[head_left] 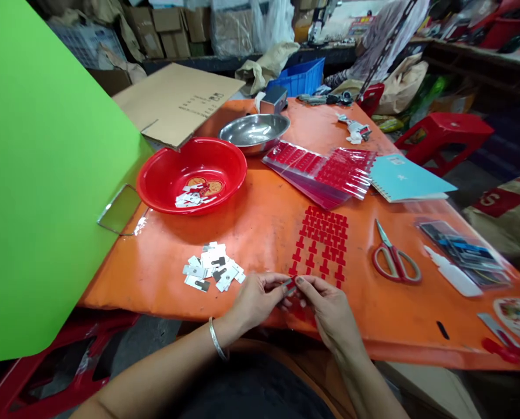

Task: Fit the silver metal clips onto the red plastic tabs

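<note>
My left hand (255, 301) and my right hand (329, 308) meet at the near edge of the orange table (260, 233), both pinching a small red and silver piece (289, 286) between their fingertips. Just beyond my right hand, rows of red T-shaped pieces (323, 244) lie on the tabletop. To the left of my left hand lies a loose pile of silver metal clips (211, 266). More of these clips lie inside a red plastic basin (192, 156). A silver bangle (216, 339) circles my left wrist.
A steel bowl (254, 131) and plastic-wrapped red sheets (318, 174) lie farther back. To the right are red-handled scissors (395, 262), a white glue bottle (452, 271) and a blue notebook (410, 177). A green board (45, 174) fills the left side.
</note>
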Demonstrator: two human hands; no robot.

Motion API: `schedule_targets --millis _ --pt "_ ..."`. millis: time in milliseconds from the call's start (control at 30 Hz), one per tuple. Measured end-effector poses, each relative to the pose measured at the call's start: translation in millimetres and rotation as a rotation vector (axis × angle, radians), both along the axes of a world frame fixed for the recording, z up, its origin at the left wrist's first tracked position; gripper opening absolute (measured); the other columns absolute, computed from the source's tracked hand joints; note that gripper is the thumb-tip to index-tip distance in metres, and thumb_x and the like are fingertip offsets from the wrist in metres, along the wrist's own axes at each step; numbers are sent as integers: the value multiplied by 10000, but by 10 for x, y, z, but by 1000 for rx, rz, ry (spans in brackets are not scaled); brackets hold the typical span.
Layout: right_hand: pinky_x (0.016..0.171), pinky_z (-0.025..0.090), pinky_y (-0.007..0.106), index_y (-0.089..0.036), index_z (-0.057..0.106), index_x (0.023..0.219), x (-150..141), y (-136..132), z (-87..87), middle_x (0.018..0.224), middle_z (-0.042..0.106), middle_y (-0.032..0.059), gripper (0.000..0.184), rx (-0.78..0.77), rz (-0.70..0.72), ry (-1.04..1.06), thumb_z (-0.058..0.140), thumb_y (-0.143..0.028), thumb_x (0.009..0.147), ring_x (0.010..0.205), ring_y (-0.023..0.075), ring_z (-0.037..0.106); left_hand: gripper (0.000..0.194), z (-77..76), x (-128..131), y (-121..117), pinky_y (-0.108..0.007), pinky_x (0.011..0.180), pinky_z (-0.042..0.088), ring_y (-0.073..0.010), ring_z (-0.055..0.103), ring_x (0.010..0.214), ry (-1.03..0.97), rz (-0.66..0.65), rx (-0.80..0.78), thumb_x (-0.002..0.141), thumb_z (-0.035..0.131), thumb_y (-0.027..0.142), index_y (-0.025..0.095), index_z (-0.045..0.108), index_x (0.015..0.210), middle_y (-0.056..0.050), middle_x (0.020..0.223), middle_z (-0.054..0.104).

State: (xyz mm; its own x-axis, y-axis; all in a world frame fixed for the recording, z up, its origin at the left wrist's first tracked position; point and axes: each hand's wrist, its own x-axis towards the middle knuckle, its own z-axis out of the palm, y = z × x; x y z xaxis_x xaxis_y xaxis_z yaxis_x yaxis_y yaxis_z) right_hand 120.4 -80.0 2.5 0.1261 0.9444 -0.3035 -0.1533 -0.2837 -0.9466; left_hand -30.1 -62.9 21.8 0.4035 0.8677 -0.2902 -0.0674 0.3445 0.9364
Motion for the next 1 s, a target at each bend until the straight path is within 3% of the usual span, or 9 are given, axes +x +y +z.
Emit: schedule_targets --millis 100,233,367,533,667,733,867,933,1000 --pt "509 451 245 -176 683 980 79 17 26 769 678 46 434 47 -37 -112 717 -492 684 587 131 553 307 196 -301 381 -244 651 521 -124 629 656 220 127 281 849 509 241 130 680 1079 -79 914 725" --pt "596 495 275 -177 671 903 257 2 78 803 674 54 381 112 -81 -290 691 -492 689 648 152 583 333 559 -968 1037 -308 856 503 -179 652 920 685 432 703 859 460 182 152 664 1120 -77 1078 699" --pt "629 497 296 -179 631 798 507 5 37 737 648 43 286 153 -163 -465 648 -446 697 659 171 588 324 681 -1552 1537 -376 883 474 -266 641 968 1361 457 597 850 473 198 163 693 1086 -112 1015 713" --pt "625 472 320 -184 596 725 812 88 -62 682 631 47 235 161 -174 -748 557 -416 734 608 181 567 326 681 -1782 1666 -425 846 472 -298 616 941 1577 266 468 837 507 246 115 681 1080 -141 981 701" --pt "675 461 332 -188 584 702 942 251 -102 730 641 70 174 221 -153 -968 507 -336 750 680 204 585 335 691 -1450 1450 -437 927 437 -245 564 1001 1424 442 877 857 509 264 123 612 1143 -98 1068 656" --pt "703 456 331 -179 594 710 969 373 -112 763 643 87 159 220 -105 -1085 485 -284 759 728 211 590 256 602 -1105 1268 -396 935 441 -229 557 1011 1238 408 1088 877 498 276 150 625 1059 -83 1040 651" --pt "755 444 316 -160 629 752 984 636 -128 816 646 104 163 182 13 -1216 472 -202 774 792 210 593 144 190 -246 844 -350 888 483 -206 587 956 954 27 1152 874 513 221 156 617 948 -80 981 653" --pt "747 439 311 -158 639 745 996 745 -133 813 645 102 152 170 51 -1229 489 -180 767 779 207 593 159 -51 145 682 -340 936 471 -198 584 1014 874 -199 1144 893 490 210 145 613 969 -88 1029 653" --pt "723 434 304 -158 641 717 1027 838 -134 779 645 92 132 157 102 -1239 514 -160 751 744 200 590 227 -244 450 597 -370 1019 421 -216 528 1163 868 -320 1162 913 453 206 115 593 1067 -127 1178 615"
